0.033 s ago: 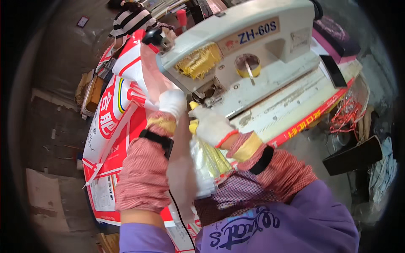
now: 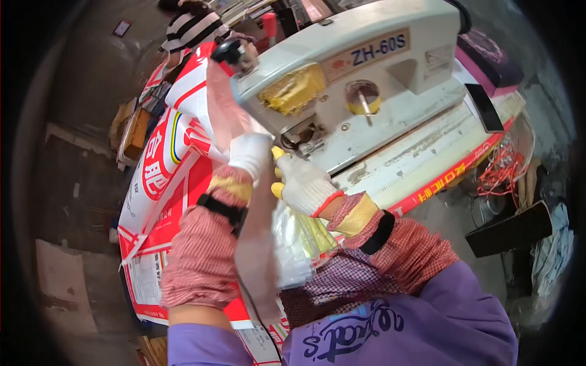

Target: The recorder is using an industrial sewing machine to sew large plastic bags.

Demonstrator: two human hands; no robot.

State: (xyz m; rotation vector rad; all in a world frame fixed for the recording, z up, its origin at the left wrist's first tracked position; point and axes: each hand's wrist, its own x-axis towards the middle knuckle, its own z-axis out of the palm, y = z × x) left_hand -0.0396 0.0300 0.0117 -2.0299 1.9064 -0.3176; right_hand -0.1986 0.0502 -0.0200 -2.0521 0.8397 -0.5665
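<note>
A red-and-white printed sack (image 2: pixel 160 174) stretches from the left side up against the pale grey bag-sewing machine (image 2: pixel 390 79). My left hand (image 2: pixel 249 154), in a white glove, is closed on the sack's pinkish-white edge, just below the machine's needle end. Beside it my right hand (image 2: pixel 302 183), gloved in white with yellow fingertips, points left toward that edge. Its visible fingertips are apart and close to the sack; whether they touch it is hard to see. Clear plastic with yellowish folds (image 2: pixel 299 235) lies below my right hand.
A black phone-like slab (image 2: pixel 483 107) lies on the worn machine table (image 2: pixel 421 158), near a purple-and-black box (image 2: pixel 488 61). Tangled red cord (image 2: pixel 503 168) hangs at the right. Another person in a striped top (image 2: pixel 190 27) is at the far left, near stacked boxes (image 2: pixel 135 140).
The view has shifted slightly, so the machine sits a little farther right and lower. Both hands stay beside the sack's edge.
</note>
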